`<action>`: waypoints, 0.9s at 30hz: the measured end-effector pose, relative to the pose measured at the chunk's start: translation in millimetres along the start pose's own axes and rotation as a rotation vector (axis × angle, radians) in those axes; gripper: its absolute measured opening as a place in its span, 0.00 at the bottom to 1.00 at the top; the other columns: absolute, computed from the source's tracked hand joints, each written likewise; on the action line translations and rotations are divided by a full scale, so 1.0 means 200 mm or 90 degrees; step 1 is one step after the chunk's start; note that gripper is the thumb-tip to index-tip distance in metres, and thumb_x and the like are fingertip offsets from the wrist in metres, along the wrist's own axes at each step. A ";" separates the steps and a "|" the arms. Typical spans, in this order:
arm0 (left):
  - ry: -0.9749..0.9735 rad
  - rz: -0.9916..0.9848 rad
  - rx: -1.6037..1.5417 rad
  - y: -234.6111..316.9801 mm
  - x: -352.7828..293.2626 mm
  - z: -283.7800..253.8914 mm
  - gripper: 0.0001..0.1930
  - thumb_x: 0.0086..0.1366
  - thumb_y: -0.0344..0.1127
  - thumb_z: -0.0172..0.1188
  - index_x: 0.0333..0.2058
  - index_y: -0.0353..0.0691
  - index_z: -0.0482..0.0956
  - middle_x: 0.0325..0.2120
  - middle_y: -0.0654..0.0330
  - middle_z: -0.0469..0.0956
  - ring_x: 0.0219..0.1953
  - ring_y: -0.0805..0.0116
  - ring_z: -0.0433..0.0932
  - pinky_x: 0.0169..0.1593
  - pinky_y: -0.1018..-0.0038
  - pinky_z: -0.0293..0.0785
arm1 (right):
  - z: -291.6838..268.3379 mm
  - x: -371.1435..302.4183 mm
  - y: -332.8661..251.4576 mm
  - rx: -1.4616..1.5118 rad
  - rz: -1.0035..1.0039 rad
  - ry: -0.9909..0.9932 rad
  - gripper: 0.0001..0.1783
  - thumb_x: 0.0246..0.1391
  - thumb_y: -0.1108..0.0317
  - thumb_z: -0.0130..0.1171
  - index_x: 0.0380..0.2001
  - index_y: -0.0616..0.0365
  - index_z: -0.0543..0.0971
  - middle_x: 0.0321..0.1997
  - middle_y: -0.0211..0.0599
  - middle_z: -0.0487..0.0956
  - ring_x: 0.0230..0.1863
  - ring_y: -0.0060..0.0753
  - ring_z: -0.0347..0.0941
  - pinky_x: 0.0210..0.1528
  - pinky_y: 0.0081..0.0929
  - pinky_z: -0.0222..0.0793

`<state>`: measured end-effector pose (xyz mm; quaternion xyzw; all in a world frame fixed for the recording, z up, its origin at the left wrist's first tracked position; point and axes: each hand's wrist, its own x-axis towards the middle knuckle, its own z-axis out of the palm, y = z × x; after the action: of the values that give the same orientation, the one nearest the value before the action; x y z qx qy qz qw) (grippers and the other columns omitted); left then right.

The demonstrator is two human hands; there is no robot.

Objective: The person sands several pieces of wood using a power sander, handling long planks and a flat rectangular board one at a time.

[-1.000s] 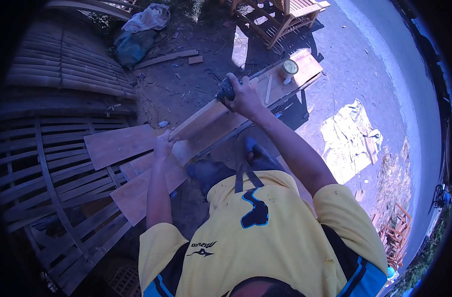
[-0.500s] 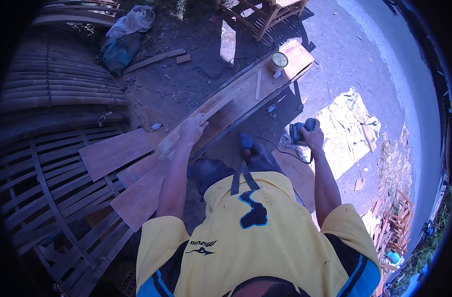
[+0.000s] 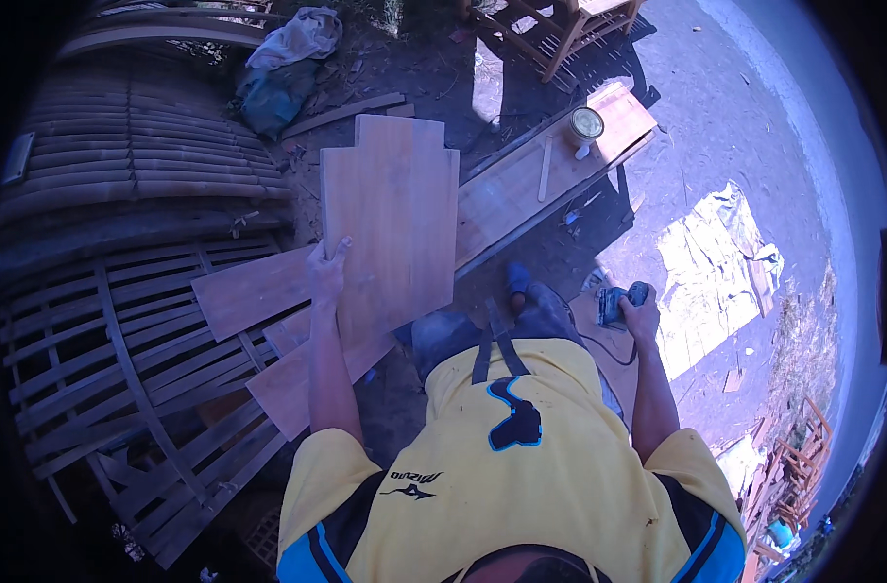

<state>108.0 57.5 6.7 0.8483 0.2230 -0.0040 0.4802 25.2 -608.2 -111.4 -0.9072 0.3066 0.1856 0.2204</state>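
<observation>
My left hand (image 3: pixel 328 272) grips the left edge of a wide wooden board (image 3: pixel 393 214) with notched upper corners. The board is tilted up so its broad face shows, and it covers part of the long plank bench (image 3: pixel 497 209) behind it. Out to the right, my right hand (image 3: pixel 643 316) is closed around a dark green power sander (image 3: pixel 614 305), held off to the side of the bench. A cord hangs from the sander toward my legs. Beneath and left of my left hand lie more flat boards (image 3: pixel 244 293), partly hidden by my forearm.
A round tin (image 3: pixel 586 123) and a thin wooden stick (image 3: pixel 545 170) sit on the bench's far end. Slatted bamboo furniture (image 3: pixel 152 374) fills the left side. A pale sheet (image 3: pixel 711 282) lies on the ground at right, and a wooden chair (image 3: pixel 565 49) stands at the back.
My left hand has raised the wide board, which now stands tilted with its face showing. The sander stays in my right hand. The whole view has shifted slightly.
</observation>
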 end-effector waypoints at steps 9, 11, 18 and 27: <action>0.197 -0.101 -0.089 -0.15 -0.18 0.04 0.21 0.74 0.46 0.68 0.48 0.28 0.85 0.38 0.53 0.89 0.38 0.67 0.85 0.44 0.66 0.80 | -0.01 0.10 -0.32 -0.072 -0.177 -0.044 0.50 0.51 0.48 0.74 0.73 0.52 0.65 0.55 0.67 0.82 0.57 0.68 0.81 0.61 0.55 0.75; 0.258 -0.082 0.005 -0.17 -0.20 0.06 0.20 0.72 0.44 0.68 0.46 0.28 0.85 0.36 0.49 0.89 0.37 0.59 0.87 0.44 0.62 0.80 | -0.04 0.10 -0.33 -0.065 -0.192 -0.040 0.49 0.51 0.49 0.75 0.72 0.54 0.66 0.54 0.66 0.83 0.56 0.68 0.82 0.61 0.54 0.76; 0.201 -0.090 0.289 -0.01 -0.27 0.10 0.16 0.71 0.43 0.66 0.46 0.34 0.85 0.33 0.38 0.86 0.39 0.38 0.87 0.44 0.50 0.80 | -0.06 0.15 -0.24 -0.098 -0.162 -0.056 0.51 0.50 0.49 0.76 0.74 0.55 0.65 0.56 0.65 0.83 0.56 0.66 0.83 0.60 0.52 0.77; 0.012 0.126 0.388 0.06 -0.12 0.19 0.16 0.72 0.41 0.66 0.52 0.37 0.83 0.37 0.41 0.87 0.41 0.39 0.87 0.41 0.48 0.81 | -0.12 0.10 -0.27 -0.099 -0.170 -0.071 0.52 0.51 0.47 0.75 0.74 0.53 0.63 0.58 0.66 0.81 0.59 0.68 0.79 0.62 0.53 0.75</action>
<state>99.1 12.9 0.7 0.9707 0.1325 -0.0163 0.1997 78.4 -591.8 -84.6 -0.9426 0.1550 0.2278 0.1887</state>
